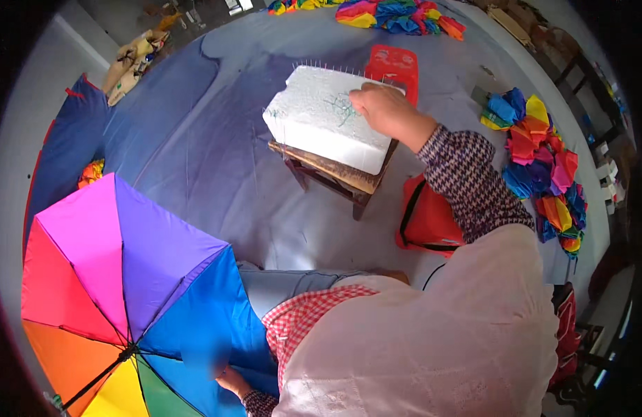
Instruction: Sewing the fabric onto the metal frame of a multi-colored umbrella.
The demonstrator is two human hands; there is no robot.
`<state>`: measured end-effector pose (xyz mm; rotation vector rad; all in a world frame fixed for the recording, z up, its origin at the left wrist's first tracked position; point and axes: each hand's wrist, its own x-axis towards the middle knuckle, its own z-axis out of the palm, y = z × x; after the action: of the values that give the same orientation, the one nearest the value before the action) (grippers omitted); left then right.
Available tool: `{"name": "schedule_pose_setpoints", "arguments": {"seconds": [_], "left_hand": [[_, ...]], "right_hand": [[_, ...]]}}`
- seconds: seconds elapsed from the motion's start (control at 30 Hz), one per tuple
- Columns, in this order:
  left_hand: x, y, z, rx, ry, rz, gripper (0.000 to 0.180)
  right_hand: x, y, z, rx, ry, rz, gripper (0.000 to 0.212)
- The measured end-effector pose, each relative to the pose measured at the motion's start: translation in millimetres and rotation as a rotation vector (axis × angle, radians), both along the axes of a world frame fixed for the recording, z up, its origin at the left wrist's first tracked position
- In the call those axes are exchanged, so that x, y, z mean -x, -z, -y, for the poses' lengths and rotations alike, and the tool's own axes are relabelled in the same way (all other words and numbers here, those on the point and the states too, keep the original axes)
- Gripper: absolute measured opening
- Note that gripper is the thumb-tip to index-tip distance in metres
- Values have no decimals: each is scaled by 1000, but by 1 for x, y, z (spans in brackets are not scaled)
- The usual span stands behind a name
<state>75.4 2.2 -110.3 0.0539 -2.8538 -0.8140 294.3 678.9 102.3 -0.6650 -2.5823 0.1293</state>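
Note:
An open rainbow-coloured umbrella (171, 271) lies at the left with its dark ribs and shaft facing up. My left hand (232, 381) is at its blue panel, low in the view; a blurred patch covers the fingertips, so their grip does not show. Farther off, a white foam block (321, 135) rests on a wooden stool (328, 167). Thin pins or needles (328, 67) stick up along its far edge. Over the block's right part my right hand (385, 110) is closed in a pinch beside a tangle of green thread (342, 108). What it pinches is too small to make out.
Behind the foam block stands a red plastic stool (392, 66). A red bag (429, 219) with black trim sits under my right arm. Heaps of multicoloured fabric (536, 163) lie at the right, with another fabric pile (397, 15) at the far edge. Grey-blue sheeting (217, 139) covers the floor.

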Motion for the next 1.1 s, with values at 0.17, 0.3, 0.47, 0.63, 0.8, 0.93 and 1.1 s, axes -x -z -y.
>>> {"name": "schedule_pose_setpoints", "arguments": {"seconds": [0.17, 0.3, 0.47, 0.63, 0.8, 0.93, 1.1], "left_hand": [[-8, -7, -3, -15, 7, -49, 30], [-11, -12, -11, -25, -36, 11, 28], [-12, -13, -12, -33, -27, -6, 27], [-12, -9, -9, -83, -25, 10, 26], [-12, -9, -12, -85, -27, -2, 25], [-15, -12, -15, -158, -14, 13, 28], [-18, -7, -13, -94, -57, -1, 31]], "right_hand": [[44, -6, -24, -128, 13, 143, 8], [86, -14, -40, -260, -44, 271, 16], [118, 7, -37, -451, -172, 511, 16], [122, 24, -34, -460, -36, 516, 12], [131, 30, -33, -297, -43, 126, 9], [148, 46, -32, 124, -67, 64, 6], [157, 64, -39, 225, -106, -112, 3]]}}
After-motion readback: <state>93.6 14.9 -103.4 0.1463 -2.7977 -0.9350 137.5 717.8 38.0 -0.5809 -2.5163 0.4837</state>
